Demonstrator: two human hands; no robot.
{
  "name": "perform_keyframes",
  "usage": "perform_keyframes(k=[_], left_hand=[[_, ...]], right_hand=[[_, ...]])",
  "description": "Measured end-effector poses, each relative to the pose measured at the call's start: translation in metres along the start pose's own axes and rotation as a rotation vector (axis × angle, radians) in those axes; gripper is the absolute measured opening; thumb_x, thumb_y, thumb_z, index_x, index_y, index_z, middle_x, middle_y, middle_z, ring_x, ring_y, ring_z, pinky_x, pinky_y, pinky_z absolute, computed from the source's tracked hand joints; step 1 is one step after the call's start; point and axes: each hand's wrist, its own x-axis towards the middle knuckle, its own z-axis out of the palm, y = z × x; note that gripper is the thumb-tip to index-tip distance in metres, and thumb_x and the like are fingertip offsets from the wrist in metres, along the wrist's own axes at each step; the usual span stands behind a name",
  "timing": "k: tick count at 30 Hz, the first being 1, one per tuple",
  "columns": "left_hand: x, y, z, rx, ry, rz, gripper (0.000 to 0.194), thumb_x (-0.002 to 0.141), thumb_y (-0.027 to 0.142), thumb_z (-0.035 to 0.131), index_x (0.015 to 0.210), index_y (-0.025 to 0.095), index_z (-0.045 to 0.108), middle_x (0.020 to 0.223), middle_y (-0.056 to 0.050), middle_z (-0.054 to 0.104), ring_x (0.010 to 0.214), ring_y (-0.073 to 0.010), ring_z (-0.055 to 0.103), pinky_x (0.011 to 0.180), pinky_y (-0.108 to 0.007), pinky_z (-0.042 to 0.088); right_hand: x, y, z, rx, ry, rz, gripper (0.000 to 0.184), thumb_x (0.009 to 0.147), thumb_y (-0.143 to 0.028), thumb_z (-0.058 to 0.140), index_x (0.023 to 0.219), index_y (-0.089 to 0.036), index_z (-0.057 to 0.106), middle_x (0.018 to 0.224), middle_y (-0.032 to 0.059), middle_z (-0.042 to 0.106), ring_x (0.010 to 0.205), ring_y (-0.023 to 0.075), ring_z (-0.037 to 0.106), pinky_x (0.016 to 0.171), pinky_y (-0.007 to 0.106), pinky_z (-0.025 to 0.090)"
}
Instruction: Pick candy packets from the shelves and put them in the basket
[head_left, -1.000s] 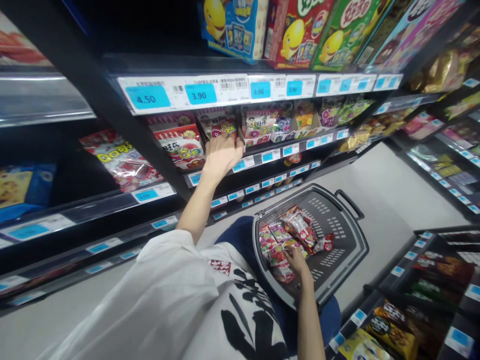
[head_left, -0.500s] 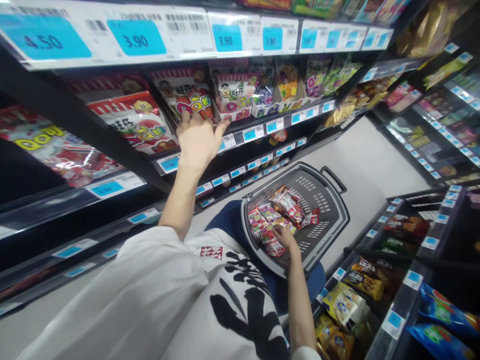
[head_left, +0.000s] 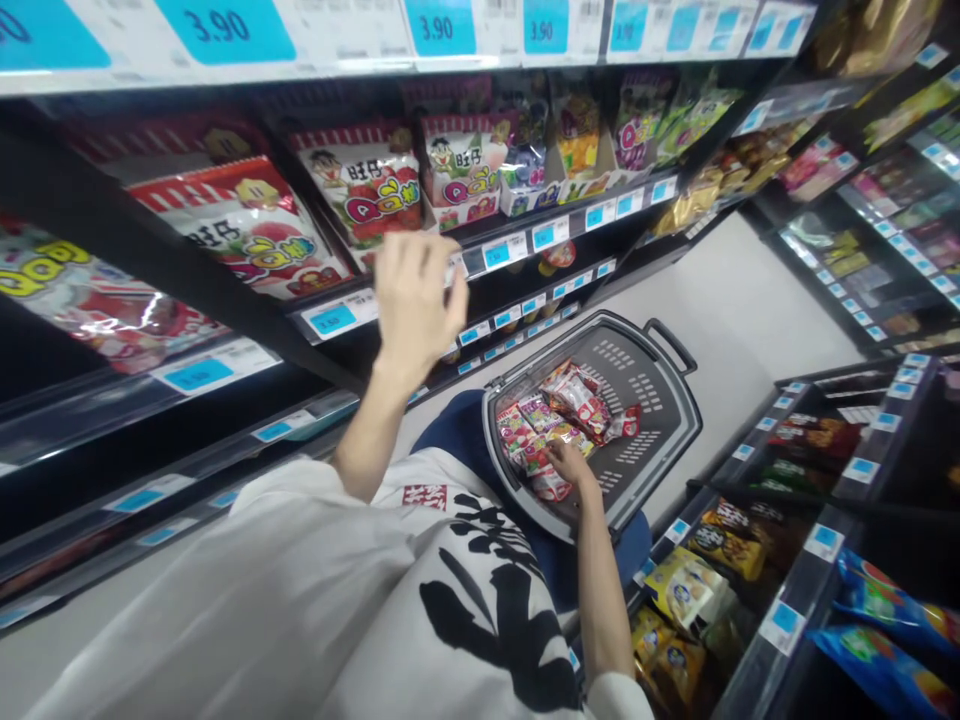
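Fingers [head_left: 393,256] of the left hand [head_left: 414,305] curled, any hold hidden, near the shelved red packet [head_left: 367,190], whose top edge [head_left: 352,134] probably suited a light pinch, while what the right hand [head_left: 571,466] held was unclear.

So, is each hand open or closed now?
Left hand: fingers bent near a red-and-white plastic packet; grip unclear.
Right hand: over colourful plastic packets in the dark grey plastic basket; grip unclear.

L hand [head_left: 420,300] nr candy bag [head_left: 364,182], R hand [head_left: 568,464] in bskt [head_left: 651,412].
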Motion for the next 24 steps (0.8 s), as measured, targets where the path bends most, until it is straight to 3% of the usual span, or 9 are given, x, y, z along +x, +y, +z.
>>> perform_keyframes(k=[2, 5, 7, 10, 13, 24], left_hand=[[-0.024, 0.008, 0.026, -0.062, -0.167, 0.187, 0.035, 0.101, 0.033, 0.039, 0.125, 0.021, 0.063, 0.121, -0.013, 0.064, 0.123, -0.032, 0.053, 0.105, -0.052, 0.042], [-0.067, 0.015, 0.074, -0.134, -0.562, 0.592, 0.034, 0.102, 0.028, 0.038, 0.116, 0.018, 0.067, 0.112, -0.013, 0.067, 0.114, -0.0281, 0.057, 0.098, -0.044, 0.045], [-0.097, 0.018, 0.104, -0.16, -0.771, 0.719, 0.033, 0.102, 0.027, 0.039, 0.116, 0.016, 0.067, 0.117, -0.013, 0.067, 0.118, -0.0264, 0.057, 0.101, -0.041, 0.044], [-0.133, 0.023, 0.136, -0.107, -0.998, 0.646, 0.033, 0.101, 0.026, 0.042, 0.119, 0.014, 0.067, 0.12, -0.014, 0.068, 0.12, -0.0253, 0.059, 0.104, -0.038, 0.045], [-0.148, 0.026, 0.152, -0.053, -1.1, 0.604, 0.034, 0.1, 0.025, 0.043, 0.119, 0.013, 0.068, 0.116, -0.014, 0.071, 0.116, -0.0263, 0.063, 0.098, -0.037, 0.049], [-0.143, 0.031, 0.154, 0.082, -1.23, 0.525, 0.036, 0.098, 0.028, 0.044, 0.119, 0.014, 0.07, 0.117, -0.018, 0.072, 0.104, -0.0308, 0.072, 0.086, -0.039, 0.056]], right_hand=[[0.001, 0.0, 0.002, -0.002, -0.01, 0.005, 0.03, 0.1, -0.027, 0.056, 0.124, -0.014, 0.068, 0.113, 0.014, 0.075, 0.105, 0.0245, 0.071, 0.091, 0.029, 0.05], [0.003, 0.0, 0.004, -0.006, -0.026, 0.012, 0.03, 0.1, -0.028, 0.056, 0.124, -0.015, 0.069, 0.113, 0.0138, 0.075, 0.105, 0.0247, 0.071, 0.091, 0.03, 0.05], [0.003, 0.001, 0.004, -0.003, -0.033, 0.017, 0.031, 0.1, -0.029, 0.056, 0.125, -0.016, 0.068, 0.112, 0.0135, 0.075, 0.104, 0.0241, 0.071, 0.091, 0.029, 0.05], [0.004, 0.004, 0.005, 0.002, -0.034, 0.032, 0.032, 0.1, -0.03, 0.056, 0.127, -0.016, 0.067, 0.111, 0.0131, 0.075, 0.101, 0.023, 0.071, 0.091, 0.029, 0.049], [0.006, 0.008, 0.004, 0.003, -0.029, 0.057, 0.031, 0.101, -0.031, 0.056, 0.126, -0.015, 0.067, 0.107, 0.0131, 0.076, 0.099, 0.023, 0.07, 0.089, 0.028, 0.048], [0.006, 0.014, 0.007, 0.013, 0.014, 0.11, 0.032, 0.099, -0.031, 0.059, 0.127, -0.016, 0.062, 0.117, 0.0145, 0.072, 0.105, 0.0229, 0.067, 0.09, 0.027, 0.045]])
